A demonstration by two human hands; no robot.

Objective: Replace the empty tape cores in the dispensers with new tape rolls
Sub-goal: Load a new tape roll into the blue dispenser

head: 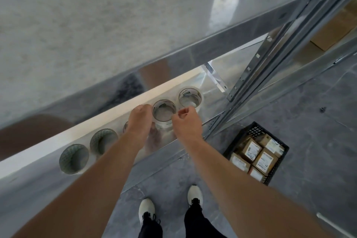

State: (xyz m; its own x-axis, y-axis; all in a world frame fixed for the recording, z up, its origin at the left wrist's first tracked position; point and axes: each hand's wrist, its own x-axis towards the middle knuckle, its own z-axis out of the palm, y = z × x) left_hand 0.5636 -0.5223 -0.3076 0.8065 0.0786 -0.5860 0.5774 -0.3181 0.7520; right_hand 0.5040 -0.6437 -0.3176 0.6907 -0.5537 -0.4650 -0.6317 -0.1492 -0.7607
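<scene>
Left hand (140, 121) and right hand (186, 122) flank a tape roll (164, 112) — print blurred.

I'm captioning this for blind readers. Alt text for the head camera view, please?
A person's left hand and right hand flank a clear tape roll on a metal shelf, the right pinching at its rim. More tape rolls line the shelf; a black crate of cardboard boxes sits on the floor at right.

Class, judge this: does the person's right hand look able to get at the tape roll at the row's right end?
Probably yes. The right hand is at the neighbouring roll, and the end tape roll stands next to it on the shelf with nothing between them.
</scene>
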